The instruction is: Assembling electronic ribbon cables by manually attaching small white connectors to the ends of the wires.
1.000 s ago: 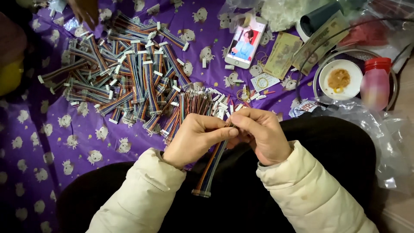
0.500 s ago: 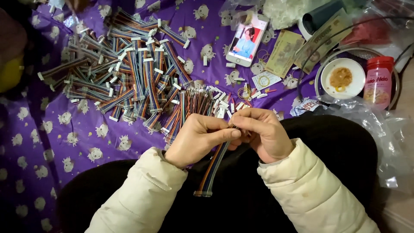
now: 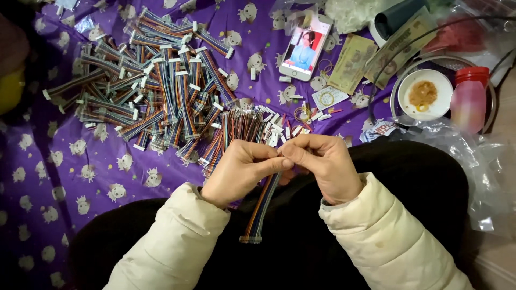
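Over the lap, both hands' fingers (image 3: 279, 161) pinch a ribbon cable (image 3: 262, 207).

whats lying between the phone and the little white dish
In the head view, folded paper banknotes lie on the purple cloth between the phone and the white dish, with a dark cable arcing over them.

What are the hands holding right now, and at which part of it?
Both the left hand and right hand pinch the upper end of one multicoloured ribbon cable; its lower end hangs free over the lap.
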